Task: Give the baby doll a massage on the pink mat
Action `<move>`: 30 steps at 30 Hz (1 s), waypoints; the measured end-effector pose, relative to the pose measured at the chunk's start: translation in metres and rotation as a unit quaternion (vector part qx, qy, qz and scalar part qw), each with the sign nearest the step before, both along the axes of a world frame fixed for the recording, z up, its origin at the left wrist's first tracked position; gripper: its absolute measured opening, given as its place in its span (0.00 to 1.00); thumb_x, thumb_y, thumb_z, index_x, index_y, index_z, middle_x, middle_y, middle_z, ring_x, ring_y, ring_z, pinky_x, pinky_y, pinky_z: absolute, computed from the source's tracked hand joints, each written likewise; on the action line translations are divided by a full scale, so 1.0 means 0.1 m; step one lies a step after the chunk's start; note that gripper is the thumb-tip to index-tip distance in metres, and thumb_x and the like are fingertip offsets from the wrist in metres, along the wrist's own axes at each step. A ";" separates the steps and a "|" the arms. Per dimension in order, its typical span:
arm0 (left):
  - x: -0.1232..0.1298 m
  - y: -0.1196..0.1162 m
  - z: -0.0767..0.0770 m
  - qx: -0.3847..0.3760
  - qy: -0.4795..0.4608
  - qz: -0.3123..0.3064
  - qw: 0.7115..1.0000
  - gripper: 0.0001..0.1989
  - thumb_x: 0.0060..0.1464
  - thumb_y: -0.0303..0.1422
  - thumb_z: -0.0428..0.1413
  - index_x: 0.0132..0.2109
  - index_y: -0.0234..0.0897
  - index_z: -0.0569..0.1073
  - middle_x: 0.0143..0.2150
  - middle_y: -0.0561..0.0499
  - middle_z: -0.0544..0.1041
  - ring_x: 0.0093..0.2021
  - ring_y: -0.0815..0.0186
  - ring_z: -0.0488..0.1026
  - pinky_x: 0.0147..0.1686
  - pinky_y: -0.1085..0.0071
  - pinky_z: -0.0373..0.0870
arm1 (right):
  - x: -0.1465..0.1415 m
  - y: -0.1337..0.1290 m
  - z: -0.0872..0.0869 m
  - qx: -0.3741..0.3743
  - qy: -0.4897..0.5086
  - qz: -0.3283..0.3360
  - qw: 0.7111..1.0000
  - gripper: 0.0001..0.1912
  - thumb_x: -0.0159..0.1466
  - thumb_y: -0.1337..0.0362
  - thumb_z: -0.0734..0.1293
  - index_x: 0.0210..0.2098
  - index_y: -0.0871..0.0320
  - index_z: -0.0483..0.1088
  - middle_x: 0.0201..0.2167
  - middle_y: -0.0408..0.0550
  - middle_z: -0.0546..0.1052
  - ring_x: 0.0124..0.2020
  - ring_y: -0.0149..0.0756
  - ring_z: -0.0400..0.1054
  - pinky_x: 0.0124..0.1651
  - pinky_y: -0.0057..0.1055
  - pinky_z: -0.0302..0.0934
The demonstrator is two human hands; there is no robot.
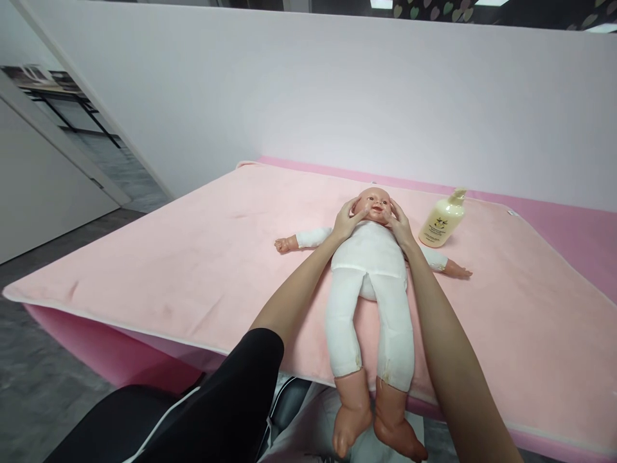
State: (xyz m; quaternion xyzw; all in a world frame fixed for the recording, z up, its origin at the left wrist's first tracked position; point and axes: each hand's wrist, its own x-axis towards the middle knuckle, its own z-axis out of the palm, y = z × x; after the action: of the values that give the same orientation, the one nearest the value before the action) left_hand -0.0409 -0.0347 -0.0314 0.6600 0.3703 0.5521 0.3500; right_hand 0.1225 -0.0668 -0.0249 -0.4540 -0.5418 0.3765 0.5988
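A baby doll (369, 251) with a white cloth body lies on its back, its head toward the wall and its arms spread sideways. My left hand (347, 220) cups the left side of the doll's head, with the thumb on its cheek. On the other side, my right hand (400, 224) curves round the head the same way, its thumb by the mouth. The outer fingers are partly hidden beside the head. A pale yellow pump bottle (440, 222) stands just right of my right hand, near the doll's arm.
Under the doll is a pink blanket (193, 257) over a pink-covered table. The doll's feet hang past the front edge. A white wall (337, 90) rises behind the table. At the left are a white door panel (43, 173) and the grey floor (43, 373).
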 end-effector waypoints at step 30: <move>0.01 0.07 -0.04 -0.009 -0.041 -0.014 0.999 0.22 0.52 0.39 0.51 0.53 0.35 0.69 0.57 0.45 0.68 0.57 0.61 0.64 0.56 0.65 0.60 | 0.02 0.08 0.02 -0.057 0.045 -0.006 0.997 0.29 0.54 0.60 0.60 0.56 0.51 0.60 0.59 0.42 0.62 0.57 0.39 0.59 0.54 0.37 0.61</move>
State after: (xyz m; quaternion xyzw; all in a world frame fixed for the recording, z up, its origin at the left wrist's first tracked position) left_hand -0.0396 -0.0275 -0.0356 0.6385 0.3512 0.5707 0.3784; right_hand 0.1249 -0.0591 -0.0231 -0.4728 -0.4891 0.4234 0.5983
